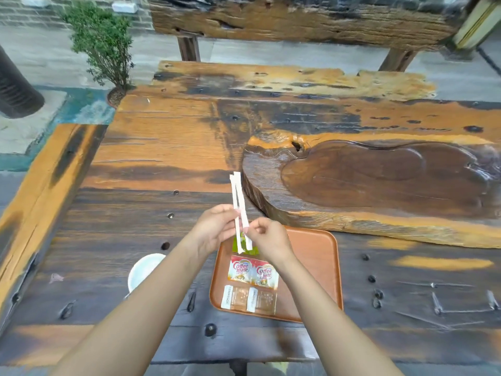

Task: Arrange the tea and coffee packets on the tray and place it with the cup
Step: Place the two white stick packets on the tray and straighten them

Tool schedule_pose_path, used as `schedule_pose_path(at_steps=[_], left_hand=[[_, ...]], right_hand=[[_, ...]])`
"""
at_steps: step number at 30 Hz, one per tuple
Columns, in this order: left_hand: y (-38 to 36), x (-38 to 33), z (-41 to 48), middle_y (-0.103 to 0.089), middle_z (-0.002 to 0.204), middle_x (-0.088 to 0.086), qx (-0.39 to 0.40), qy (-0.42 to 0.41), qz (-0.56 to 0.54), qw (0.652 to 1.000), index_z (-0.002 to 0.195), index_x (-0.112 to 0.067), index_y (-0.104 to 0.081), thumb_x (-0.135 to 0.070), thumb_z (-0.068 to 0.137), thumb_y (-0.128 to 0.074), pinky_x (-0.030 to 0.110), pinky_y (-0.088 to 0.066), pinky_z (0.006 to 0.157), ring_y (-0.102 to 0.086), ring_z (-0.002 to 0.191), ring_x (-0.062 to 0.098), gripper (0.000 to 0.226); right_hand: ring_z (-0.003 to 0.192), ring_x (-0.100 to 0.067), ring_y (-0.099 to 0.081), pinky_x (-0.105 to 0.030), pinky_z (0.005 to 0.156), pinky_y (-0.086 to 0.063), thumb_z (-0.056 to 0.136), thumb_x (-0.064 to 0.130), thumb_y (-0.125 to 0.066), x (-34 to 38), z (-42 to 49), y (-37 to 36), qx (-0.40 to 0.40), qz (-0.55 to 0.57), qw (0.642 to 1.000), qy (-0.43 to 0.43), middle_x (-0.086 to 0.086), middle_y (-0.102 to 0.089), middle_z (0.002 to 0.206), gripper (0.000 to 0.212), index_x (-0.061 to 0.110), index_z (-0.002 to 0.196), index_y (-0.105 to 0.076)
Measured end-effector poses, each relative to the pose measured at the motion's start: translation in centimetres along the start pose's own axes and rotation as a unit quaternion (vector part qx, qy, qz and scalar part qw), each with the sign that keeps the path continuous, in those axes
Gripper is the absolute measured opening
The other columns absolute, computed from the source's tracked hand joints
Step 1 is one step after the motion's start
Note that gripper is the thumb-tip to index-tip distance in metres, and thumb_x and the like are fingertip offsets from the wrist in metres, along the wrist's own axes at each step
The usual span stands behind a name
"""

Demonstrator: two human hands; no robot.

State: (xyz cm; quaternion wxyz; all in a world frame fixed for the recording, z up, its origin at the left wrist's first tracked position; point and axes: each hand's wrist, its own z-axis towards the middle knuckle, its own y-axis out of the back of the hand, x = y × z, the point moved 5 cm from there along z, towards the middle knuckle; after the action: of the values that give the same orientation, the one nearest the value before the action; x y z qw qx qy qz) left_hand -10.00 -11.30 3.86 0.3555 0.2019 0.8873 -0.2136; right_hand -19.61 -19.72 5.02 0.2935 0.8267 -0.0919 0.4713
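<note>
Both hands meet above the far end of the tray: the left hand pinches two long white stick packets between thumb and fingertips, and the right hand nips the same pair lower down, its fingers curled in. The sticks stand nearly upright, tips leaning slightly apart at the top. Beneath them lies the brown tray on the dark wooden table, holding a green packet mostly covered by the sticks and hands, two Coffee mate sachets side by side, and two brownish clear sachets nearest the person. Left of the tray, a white cup is partly hidden by the left forearm. A carved wooden slab lies just beyond the tray, a bench and a small potted shrub farther off. The print on the brownish sachets is unreadable.
</note>
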Motion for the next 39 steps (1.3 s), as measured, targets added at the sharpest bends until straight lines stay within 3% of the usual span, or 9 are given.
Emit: schedule_pose_path(at_steps=[5, 9, 11, 14, 17, 19, 30, 37, 39], left_hand=[[-1.4, 2.1, -1.0, -0.068, 0.057, 0.002, -0.026, 0.031, -0.038, 0.998, 0.081, -0.007, -0.059, -0.004, 0.088, -0.055, 0.021, -0.058, 0.051, -0.066, 0.046, 0.006, 0.009], [-0.7, 4.0, -1.7, -0.065, 0.051, 0.002, -0.057, 0.057, -0.058, 0.995, 0.078, -0.007, -0.061, -0.002, 0.089, -0.052, 0.022, -0.057, 0.048, -0.065, 0.048, 0.011, 0.015], [-0.6, 4.8, -2.1, -0.066, 0.053, 0.002, -0.057, 0.06, -0.058, 0.995, 0.08, -0.009, -0.06, -0.004, 0.089, -0.052, 0.021, -0.057, 0.05, -0.065, 0.045, 0.008, 0.014], [-0.5, 5.4, -2.6, -0.07, 0.051, -0.003, -0.053, 0.06, -0.046, 0.996, 0.084, -0.012, -0.06, -0.007, 0.09, -0.052, 0.02, -0.055, 0.052, -0.066, 0.046, 0.005, 0.011], [-0.4, 5.8, -2.8, -0.072, 0.054, -0.002, -0.055, 0.056, -0.048, 0.996, 0.087, -0.012, -0.061, -0.007, 0.09, -0.052, 0.02, -0.055, 0.051, -0.068, 0.049, 0.006, 0.011], [-0.3, 6.0, -2.9, -0.072, 0.055, -0.003, -0.056, 0.053, -0.04, 0.996, 0.09, -0.012, -0.062, -0.008, 0.089, -0.053, 0.019, -0.056, 0.052, -0.068, 0.05, 0.006, 0.01], [-1.5, 7.3, -4.0, -0.073, 0.056, -0.001, -0.048, 0.056, -0.027, 0.997, 0.09, -0.01, -0.062, -0.006, 0.088, -0.056, 0.017, -0.054, 0.047, -0.069, 0.051, 0.007, 0.008], [-2.9, 8.1, -4.2, -0.073, 0.06, -0.004, -0.043, 0.051, 0.018, 0.998, 0.095, -0.014, -0.063, -0.007, 0.084, -0.061, 0.019, -0.057, 0.061, -0.064, 0.066, 0.01, 0.012], [-3.6, 8.2, -4.3, -0.073, 0.069, 0.001, -0.036, 0.049, 0.019, 0.998, 0.098, -0.012, -0.063, -0.007, 0.084, -0.062, 0.018, -0.058, 0.06, -0.066, 0.059, 0.008, 0.015]], right_hand=[[0.054, -0.012, -0.046, -0.016, 0.052, -0.035, 0.08, 0.007, -0.065, -6.5, -3.2, 5.3, -0.088, 0.053, 0.992, -0.068, 0.004, -0.051, 0.058, 0.029, 0.024, 0.062, -0.05], [0.057, -0.015, -0.051, -0.02, 0.053, -0.037, 0.08, 0.008, -0.064, -12.3, -5.3, 6.4, -0.108, 0.022, 0.981, -0.162, 0.005, -0.053, 0.059, 0.031, 0.024, 0.059, -0.048], [0.07, -0.021, -0.057, -0.025, 0.061, -0.039, 0.08, 0.009, -0.064, -14.2, -5.8, 5.7, -0.101, 0.006, 0.977, -0.19, 0.001, -0.058, 0.064, 0.033, 0.024, 0.057, -0.047], [0.091, -0.026, -0.064, -0.026, 0.074, -0.043, 0.081, 0.012, -0.059, -15.6, -6.0, 4.5, -0.094, -0.021, 0.969, -0.227, -0.009, -0.07, 0.09, 0.028, 0.024, 0.058, -0.048], [0.099, -0.029, -0.063, -0.027, 0.079, -0.046, 0.083, 0.014, -0.052, -15.7, -6.1, 4.0, -0.089, -0.063, 0.963, -0.244, -0.011, -0.071, 0.103, 0.013, 0.018, 0.081, -0.064], [0.099, -0.03, -0.063, -0.028, 0.08, -0.048, 0.081, 0.013, -0.05, -16.3, -6.2, 3.9, -0.092, -0.09, 0.959, -0.253, -0.012, -0.071, 0.103, 0.02, 0.013, 0.092, -0.067], [0.102, -0.031, -0.062, -0.029, 0.078, -0.047, 0.086, 0.021, -0.053, -17.1, -6.5, 3.5, -0.067, -0.204, 0.952, -0.216, -0.012, -0.067, 0.111, 0.023, 0.011, 0.105, -0.06], [0.102, -0.032, -0.062, -0.031, 0.077, -0.046, 0.089, 0.033, -0.053, -16.3, -6.7, 4.1, -0.055, -0.19, 0.963, -0.184, -0.016, -0.067, 0.11, 0.033, 0.005, 0.106, -0.057], [0.096, -0.032, -0.063, -0.032, 0.071, -0.043, 0.092, 0.035, -0.047, -14.8, -6.7, 4.8, -0.074, -0.175, 0.972, -0.138, -0.016, -0.068, 0.102, 0.034, 0.005, 0.103, -0.057]])
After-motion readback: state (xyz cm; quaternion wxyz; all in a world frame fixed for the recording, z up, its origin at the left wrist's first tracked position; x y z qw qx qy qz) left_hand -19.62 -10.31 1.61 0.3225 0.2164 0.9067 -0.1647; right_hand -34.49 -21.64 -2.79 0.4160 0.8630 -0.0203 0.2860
